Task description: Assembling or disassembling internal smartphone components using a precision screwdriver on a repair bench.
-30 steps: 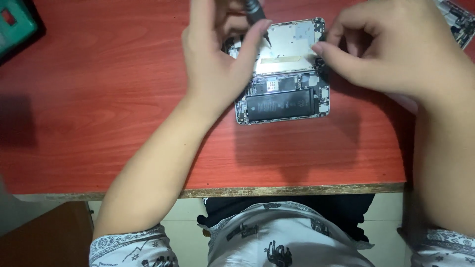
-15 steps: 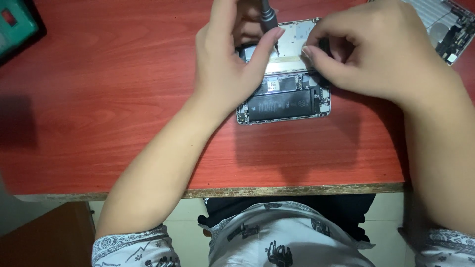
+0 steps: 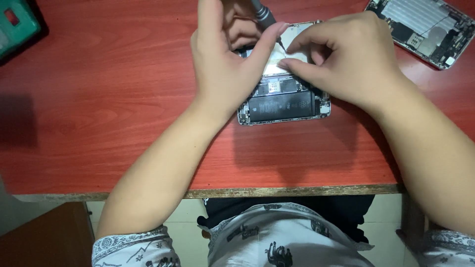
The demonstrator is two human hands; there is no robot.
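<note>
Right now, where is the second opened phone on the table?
In the head view, the second phone lies at the far right corner of the red table, beyond the right hand and apart from the phone being worked on.

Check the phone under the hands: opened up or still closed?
Opened. The phone lies flat with its black battery and inner parts bare; a screwdriver tip meets its upper part.
</note>
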